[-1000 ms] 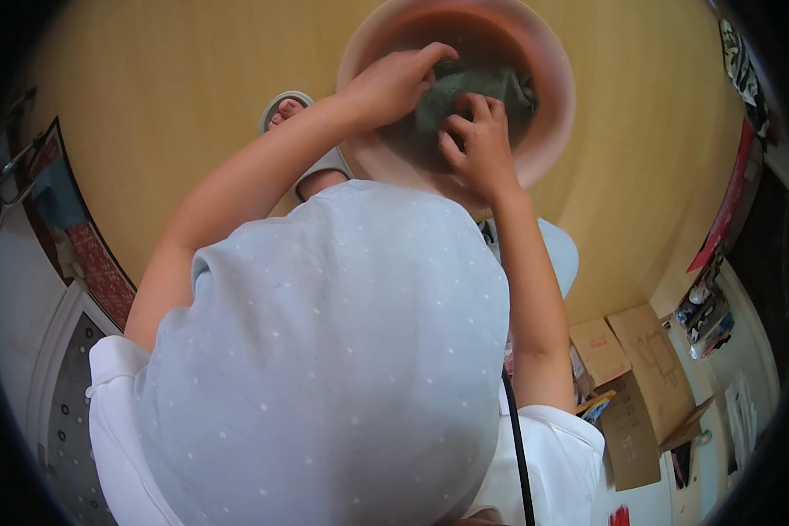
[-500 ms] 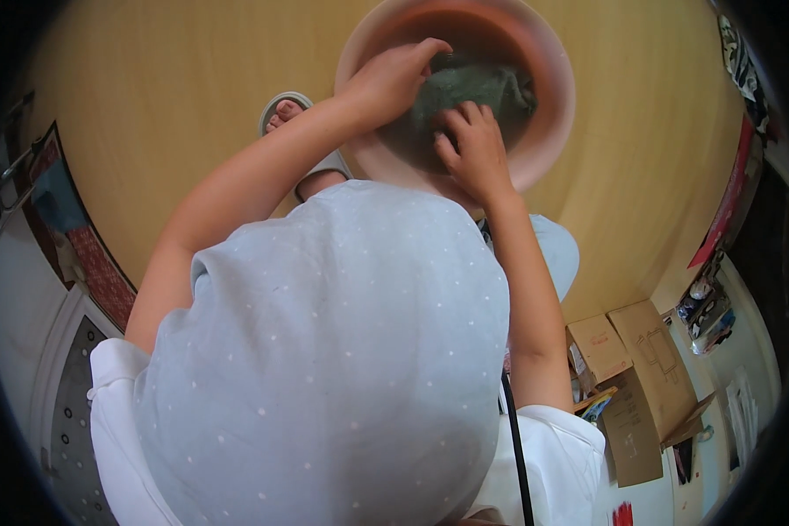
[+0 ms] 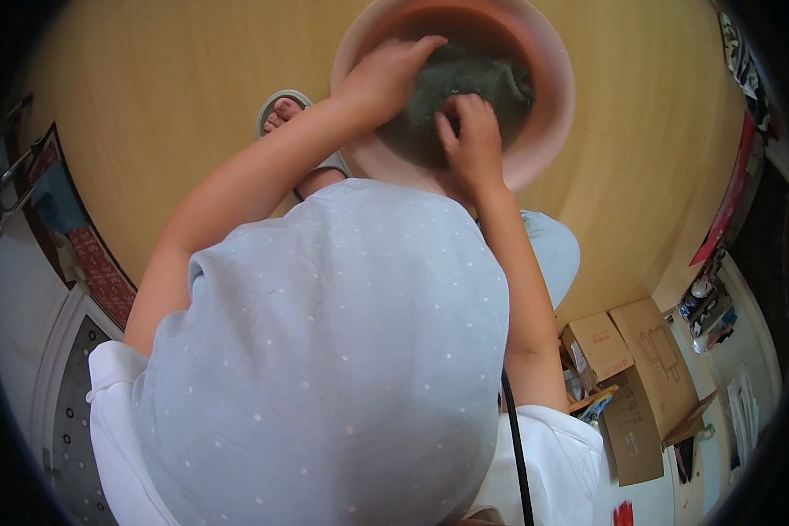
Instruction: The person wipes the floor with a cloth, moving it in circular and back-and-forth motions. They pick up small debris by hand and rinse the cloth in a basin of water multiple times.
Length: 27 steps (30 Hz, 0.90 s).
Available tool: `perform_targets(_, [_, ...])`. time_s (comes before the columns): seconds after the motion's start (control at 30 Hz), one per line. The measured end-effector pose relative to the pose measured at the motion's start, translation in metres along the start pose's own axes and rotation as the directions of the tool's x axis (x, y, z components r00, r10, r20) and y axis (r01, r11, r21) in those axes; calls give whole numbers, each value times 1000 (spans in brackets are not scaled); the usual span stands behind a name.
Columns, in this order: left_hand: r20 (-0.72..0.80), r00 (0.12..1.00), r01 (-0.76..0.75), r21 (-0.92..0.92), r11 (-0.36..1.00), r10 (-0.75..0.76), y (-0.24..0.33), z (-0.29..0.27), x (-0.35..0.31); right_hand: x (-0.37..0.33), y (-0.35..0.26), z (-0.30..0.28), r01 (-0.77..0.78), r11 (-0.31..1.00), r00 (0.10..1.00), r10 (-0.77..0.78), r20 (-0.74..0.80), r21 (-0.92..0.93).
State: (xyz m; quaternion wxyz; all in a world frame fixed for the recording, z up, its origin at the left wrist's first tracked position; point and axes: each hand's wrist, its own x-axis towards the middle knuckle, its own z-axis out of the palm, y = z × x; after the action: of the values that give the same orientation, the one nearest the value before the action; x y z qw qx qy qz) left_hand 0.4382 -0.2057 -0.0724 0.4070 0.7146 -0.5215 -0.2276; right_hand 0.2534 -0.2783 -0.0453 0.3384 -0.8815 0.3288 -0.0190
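Observation:
A pale pink basin (image 3: 548,140) holds murky water with a dark green cloth (image 3: 491,81) lying bunched in it, partly under the surface. My left hand (image 3: 387,77) reaches over the basin's left side, next to the cloth. Its thumb sticks out toward the far side, while the other fingers are hidden beneath the hand and in the dark water. From the near side comes my right hand (image 3: 473,131), fingers curled down onto the cloth and thumb bent toward them. The cloth's near edge blends into the water.
The basin stands on a pale wood-look floor (image 3: 193,88), beside my sandalled foot (image 3: 285,114). Open cardboard boxes (image 3: 644,351) stand at the lower right. A black cord (image 3: 517,447) hangs by my right side. A dark patterned panel (image 3: 83,394) is at the lower left.
My right hand has shifted slightly toward the far side and left, its fingers more curled. My left hand has moved a little left. The cloth has sunk lower and looks darker.

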Motion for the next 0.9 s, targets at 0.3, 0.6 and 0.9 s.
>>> perform_targets(0.3, [183, 979, 91, 15, 996, -92, 7, -8, 0, 12, 9, 12, -78, 982, 976, 40, -213, -171])
perform_targets(0.6, [226, 961, 153, 46, 987, -160, 10, -14, -1, 21, -5, 27, -99, 970, 927, 9, -374, -222])
perform_targets(0.9, [235, 962, 146, -10, 989, -140, 15, -10, 1, 28, 32, 12, -84, 988, 929, 124, -349, 128])
